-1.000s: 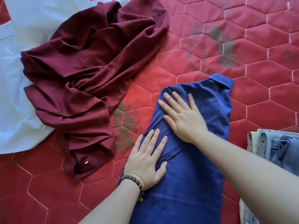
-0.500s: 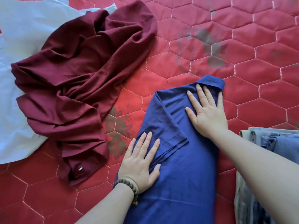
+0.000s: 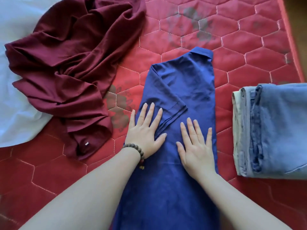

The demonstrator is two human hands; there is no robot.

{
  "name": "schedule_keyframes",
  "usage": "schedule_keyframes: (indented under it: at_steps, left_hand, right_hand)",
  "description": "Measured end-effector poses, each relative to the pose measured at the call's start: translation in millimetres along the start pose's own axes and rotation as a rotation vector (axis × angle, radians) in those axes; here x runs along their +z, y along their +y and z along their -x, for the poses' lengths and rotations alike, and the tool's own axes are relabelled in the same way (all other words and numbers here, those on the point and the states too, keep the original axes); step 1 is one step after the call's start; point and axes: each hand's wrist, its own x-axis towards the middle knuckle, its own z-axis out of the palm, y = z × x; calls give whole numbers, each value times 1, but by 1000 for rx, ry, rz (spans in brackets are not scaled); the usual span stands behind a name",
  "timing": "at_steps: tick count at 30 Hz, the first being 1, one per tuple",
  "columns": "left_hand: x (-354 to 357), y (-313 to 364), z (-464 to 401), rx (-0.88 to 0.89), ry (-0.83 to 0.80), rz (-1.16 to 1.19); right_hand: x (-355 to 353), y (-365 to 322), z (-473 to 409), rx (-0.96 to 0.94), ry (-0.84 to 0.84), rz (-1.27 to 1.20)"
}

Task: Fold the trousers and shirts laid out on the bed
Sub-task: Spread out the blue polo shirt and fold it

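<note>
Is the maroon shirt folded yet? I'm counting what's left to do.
No, the maroon shirt lies crumpled in a heap on the red quilt, left of the blue shirt.

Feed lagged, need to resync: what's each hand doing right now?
Left hand: open, fingers straight, pressing flat on the blue shirt.
Right hand: open, palm flat on the same shirt, holding nothing.
</note>
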Motion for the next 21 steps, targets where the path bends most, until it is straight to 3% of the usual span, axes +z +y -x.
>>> schedule_keyframes:
  at_steps: [3,6,8,13,21]
  left_hand:
    - [-9,6,22,86,-2,-72]
    - [1,27,84,308,57,-22]
    - [19,35,134,429,-5,-22]
    - [54,4,238,431,-109,-93]
    - [52,-51,311,451,-8,-137]
  right_hand:
    - [4,-17,48,-67,14,13]
    - [9,-39,98,-95,-32,21]
    - [10,-50,133,-72,-94,47]
    - [8,-32,216,19,-211,61]
    - [-25,32,307,-18,-293,97]
